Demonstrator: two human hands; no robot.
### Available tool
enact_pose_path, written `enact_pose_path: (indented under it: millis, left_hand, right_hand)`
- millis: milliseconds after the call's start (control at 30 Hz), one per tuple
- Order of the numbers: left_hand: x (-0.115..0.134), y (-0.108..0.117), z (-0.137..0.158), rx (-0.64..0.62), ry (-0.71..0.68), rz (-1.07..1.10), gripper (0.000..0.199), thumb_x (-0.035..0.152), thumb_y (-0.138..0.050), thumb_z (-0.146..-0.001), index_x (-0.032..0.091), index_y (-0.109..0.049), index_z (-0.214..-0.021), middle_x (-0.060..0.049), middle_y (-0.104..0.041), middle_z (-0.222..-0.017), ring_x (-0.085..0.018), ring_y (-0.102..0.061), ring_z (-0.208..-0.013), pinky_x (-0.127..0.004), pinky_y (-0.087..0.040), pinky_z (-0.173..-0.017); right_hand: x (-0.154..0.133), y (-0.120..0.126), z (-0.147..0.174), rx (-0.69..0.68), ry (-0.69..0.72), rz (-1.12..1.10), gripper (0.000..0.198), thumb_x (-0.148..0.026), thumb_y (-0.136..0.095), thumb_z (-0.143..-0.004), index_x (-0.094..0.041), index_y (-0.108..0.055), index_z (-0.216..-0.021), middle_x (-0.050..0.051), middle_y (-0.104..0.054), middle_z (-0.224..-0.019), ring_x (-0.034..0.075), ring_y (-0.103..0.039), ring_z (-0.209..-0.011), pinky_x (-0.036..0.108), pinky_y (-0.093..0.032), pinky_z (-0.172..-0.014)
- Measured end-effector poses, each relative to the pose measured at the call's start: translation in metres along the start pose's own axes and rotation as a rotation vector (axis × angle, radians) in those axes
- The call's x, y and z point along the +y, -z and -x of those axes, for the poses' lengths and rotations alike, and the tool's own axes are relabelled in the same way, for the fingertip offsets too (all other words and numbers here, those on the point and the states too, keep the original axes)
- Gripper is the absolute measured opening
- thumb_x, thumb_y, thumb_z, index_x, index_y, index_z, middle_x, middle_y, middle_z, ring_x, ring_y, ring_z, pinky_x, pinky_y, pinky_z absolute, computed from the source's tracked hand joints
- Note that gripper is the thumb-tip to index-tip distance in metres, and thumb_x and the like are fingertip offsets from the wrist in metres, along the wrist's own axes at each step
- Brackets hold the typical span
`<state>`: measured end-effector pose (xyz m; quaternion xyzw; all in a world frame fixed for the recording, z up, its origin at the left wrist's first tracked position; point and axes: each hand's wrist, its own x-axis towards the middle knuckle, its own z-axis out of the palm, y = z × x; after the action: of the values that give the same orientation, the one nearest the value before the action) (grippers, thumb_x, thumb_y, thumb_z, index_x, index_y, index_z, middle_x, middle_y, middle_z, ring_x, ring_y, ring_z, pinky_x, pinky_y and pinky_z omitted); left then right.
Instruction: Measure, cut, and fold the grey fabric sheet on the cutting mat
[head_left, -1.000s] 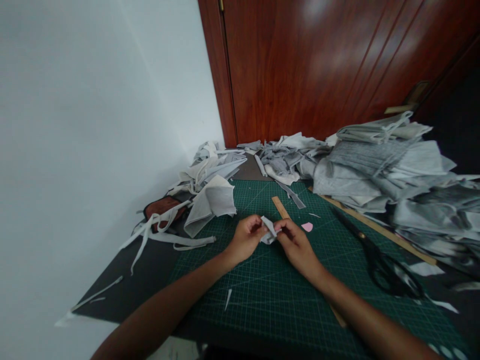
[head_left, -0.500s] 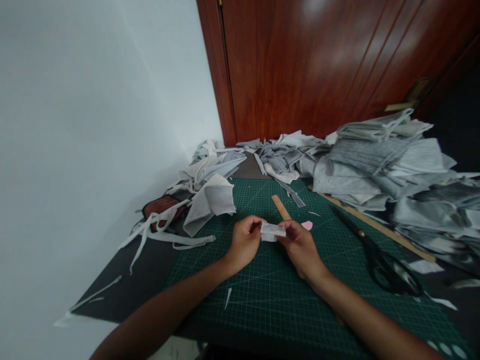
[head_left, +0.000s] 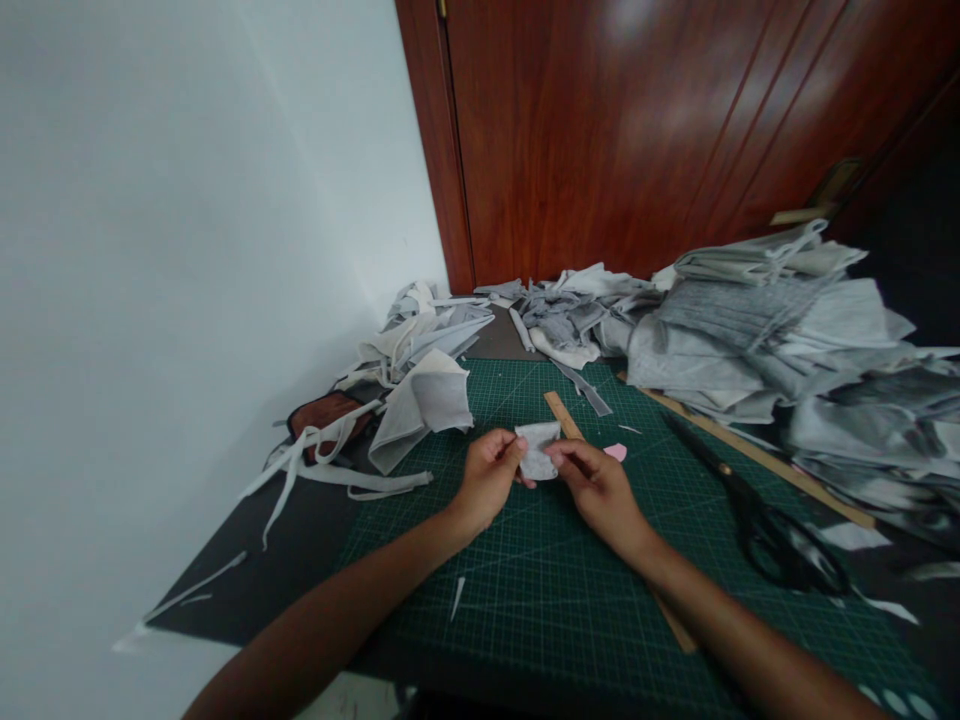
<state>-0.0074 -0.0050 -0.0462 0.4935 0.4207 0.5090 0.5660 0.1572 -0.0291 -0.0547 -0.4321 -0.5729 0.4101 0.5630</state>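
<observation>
A small light-grey piece of fabric (head_left: 538, 450) is held up above the green cutting mat (head_left: 420, 580). My left hand (head_left: 487, 475) pinches its left edge, thumb in front and fingers behind. At the right edge, my right hand (head_left: 600, 485) grips the piece between thumb and fingertips. Under my right forearm runs a wooden ruler (head_left: 564, 412), whose two ends show on either side of the arm. A pink scrap (head_left: 616, 452) lies just beyond my right hand.
Large black scissors (head_left: 757, 515) lie to the right, near a long wooden ruler (head_left: 750, 452). Grey fabric is heaped at the right (head_left: 750, 320) and the back (head_left: 562, 315). More cloth pieces (head_left: 424, 400) and a brown pouch-like item (head_left: 322, 415) sit left, by the white wall.
The small fabric piece has been opened out from a narrow folded strip to a taller, flatter shape. My right fingers have shifted slightly along its right side.
</observation>
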Motion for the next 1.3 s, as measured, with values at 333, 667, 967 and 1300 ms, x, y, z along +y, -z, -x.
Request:
enact_pose_path:
  millis: [333,667,967,1300]
  left_hand:
    - [0.004,0.001,-0.002,-0.118,-0.110,0.023,0.048,0.060,-0.077,-0.082,0.023,-0.050,-0.095,0.005,-0.060,-0.073,-0.012,-0.059,-0.057,-0.023,-0.051,-0.054]
    - [-0.011,0.009,0.002,-0.064,-0.266,-0.330,0.024,0.023,-0.073,-0.085,0.018,-0.075,-0.108,-0.008,-0.075,-0.102,-0.020,-0.068,-0.087,-0.030,-0.053,-0.079]
    - [0.005,0.008,0.009,0.031,-0.546,-0.663,0.018,0.013,-0.064,-0.091,0.024,-0.078,-0.096,-0.005,-0.071,-0.101,-0.021,-0.065,-0.101,-0.035,-0.052,-0.093]
    - [0.006,0.011,0.006,0.008,-0.459,-0.621,0.020,0.021,-0.069,-0.092,0.022,-0.074,-0.110,-0.003,-0.075,-0.098,-0.020,-0.070,-0.092,-0.032,-0.055,-0.087]
  right_hand:
    - [-0.002,0.005,-0.005,-0.083,-0.089,-0.048,0.016,-0.041,-0.071,-0.089,-0.028,-0.077,-0.095,0.002,-0.072,-0.077,0.022,-0.064,-0.065,0.036,-0.051,-0.061]
    - [0.014,0.010,-0.010,-0.032,-0.082,0.038,0.031,-0.041,-0.077,-0.080,-0.024,-0.074,-0.106,0.005,-0.073,-0.088,0.027,-0.068,-0.082,0.043,-0.054,-0.078]
    - [0.002,0.008,0.000,-0.007,0.154,0.257,0.011,-0.036,-0.065,-0.094,-0.026,-0.067,-0.090,0.007,-0.069,-0.105,0.029,-0.064,-0.104,0.045,-0.046,-0.095]
    - [-0.016,0.053,-0.027,-0.249,-0.123,0.033,0.042,-0.055,-0.074,-0.087,-0.025,-0.063,-0.115,-0.001,-0.070,-0.077,0.018,-0.063,-0.055,0.032,-0.049,-0.053]
